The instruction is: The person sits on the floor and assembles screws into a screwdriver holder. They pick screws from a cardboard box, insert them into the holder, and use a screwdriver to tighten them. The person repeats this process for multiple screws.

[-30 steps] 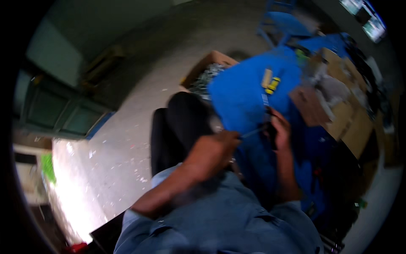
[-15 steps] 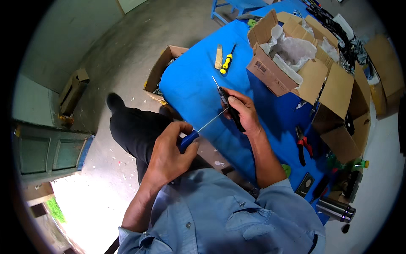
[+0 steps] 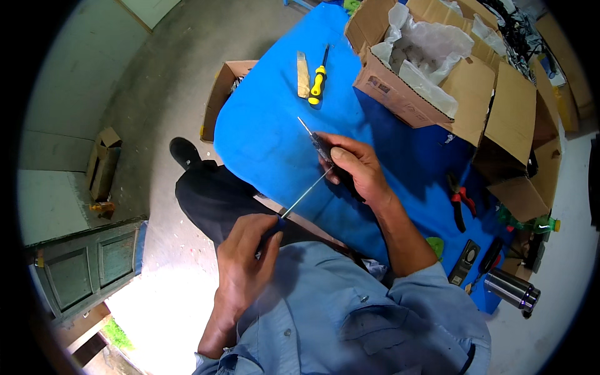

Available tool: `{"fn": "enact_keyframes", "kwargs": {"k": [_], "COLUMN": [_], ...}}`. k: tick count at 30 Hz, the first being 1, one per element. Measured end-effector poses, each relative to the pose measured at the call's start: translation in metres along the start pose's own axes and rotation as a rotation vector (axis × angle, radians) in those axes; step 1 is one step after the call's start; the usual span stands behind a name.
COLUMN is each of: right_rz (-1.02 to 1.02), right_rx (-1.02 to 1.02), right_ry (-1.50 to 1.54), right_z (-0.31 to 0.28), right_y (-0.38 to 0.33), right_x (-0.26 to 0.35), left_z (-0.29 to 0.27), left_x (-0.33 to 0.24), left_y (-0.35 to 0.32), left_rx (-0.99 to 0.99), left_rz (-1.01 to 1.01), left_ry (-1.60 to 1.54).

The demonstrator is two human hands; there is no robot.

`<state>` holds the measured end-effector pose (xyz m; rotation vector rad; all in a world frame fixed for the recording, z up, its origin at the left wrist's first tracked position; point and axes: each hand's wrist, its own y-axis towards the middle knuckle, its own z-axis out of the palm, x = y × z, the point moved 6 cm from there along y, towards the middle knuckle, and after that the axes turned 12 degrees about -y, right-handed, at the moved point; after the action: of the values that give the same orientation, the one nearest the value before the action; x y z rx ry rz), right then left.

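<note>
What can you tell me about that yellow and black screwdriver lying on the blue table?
The yellow and black screwdriver lies flat on the blue table, far from both hands. Its grip looks like yellow plastic with black sections, and a thin dark shaft points away from the person. It lies close beside a pale tan strip, roughly parallel to it; whether they touch I cannot tell. Nothing holds it.

Matt blue cloth [image 3: 269, 137] covers the table; thin shiny metal rod [image 3: 306, 194]; glossy yellow plastic screwdriver handle [image 3: 317, 81]; rough brown cardboard box [image 3: 400, 94]; crinkled white plastic wrapping [image 3: 431, 53].
</note>
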<state>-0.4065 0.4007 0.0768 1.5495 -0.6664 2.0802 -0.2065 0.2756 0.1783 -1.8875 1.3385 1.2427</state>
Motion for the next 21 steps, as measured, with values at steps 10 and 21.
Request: {"fn": "enact_keyframes", "kwargs": {"k": [10, 21], "right_rz": [0.003, -0.019], "right_rx": [-0.024, -0.009], "right_ry": [-0.023, -0.026], "right_z": [0.000, 0.002], "right_y": [0.001, 0.002], "right_x": [0.003, 0.004], "left_z": [-0.005, -0.004], "left_x": [0.008, 0.026], "left_y": [0.012, 0.015], "left_rx": [0.077, 0.087], "left_rz": [-0.098, -0.489], "left_ry": [0.004, -0.353]}}
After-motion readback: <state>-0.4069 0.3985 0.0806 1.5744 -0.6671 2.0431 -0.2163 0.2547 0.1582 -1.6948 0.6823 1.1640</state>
